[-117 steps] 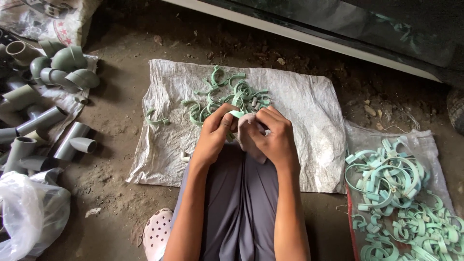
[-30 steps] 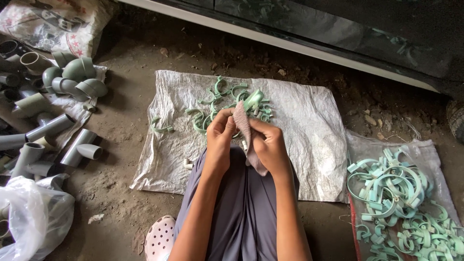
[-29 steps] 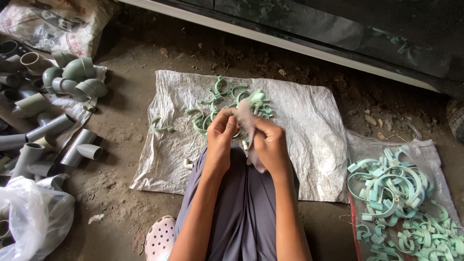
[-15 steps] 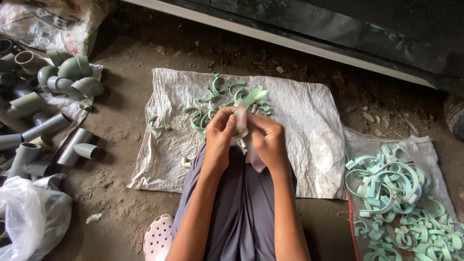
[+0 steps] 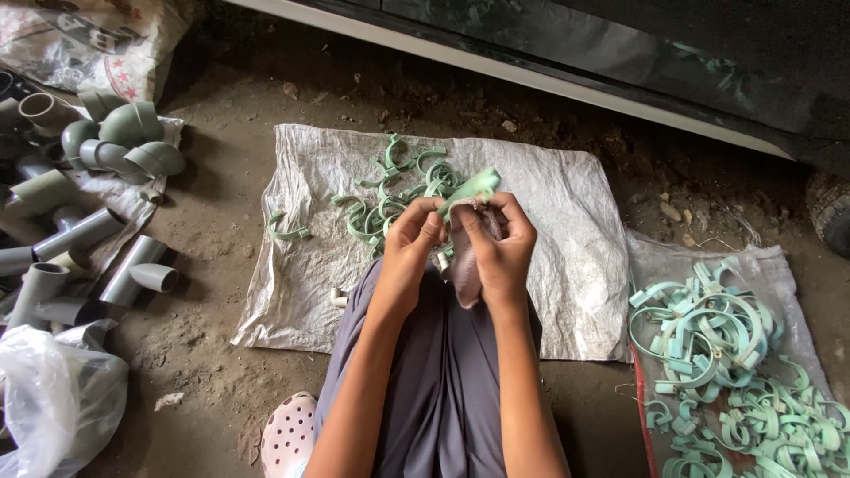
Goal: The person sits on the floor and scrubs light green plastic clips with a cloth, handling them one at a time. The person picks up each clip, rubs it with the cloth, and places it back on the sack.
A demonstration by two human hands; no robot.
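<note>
My left hand (image 5: 410,252) pinches a light green plastic pipe clip (image 5: 470,187), held up over my knees. My right hand (image 5: 499,246) grips a small pinkish-grey cloth (image 5: 463,265) pressed against the clip. Just beyond my hands lies a small pile of green clips (image 5: 390,193) on a white woven sack (image 5: 567,230) spread on the dirt floor. One clip (image 5: 287,228) lies apart at the sack's left.
A bigger heap of green clips (image 5: 726,363) lies on a second sack at the right. Grey pipe fittings and elbows (image 5: 88,204) are heaped at the left, with a clear plastic bag (image 5: 49,398) below them. A pink perforated clog (image 5: 285,434) is by my leg. A dark ledge runs along the top.
The clip has turned in my fingers against the cloth, its end now pointing up and right. My right hand has shifted slightly up around the cloth.
</note>
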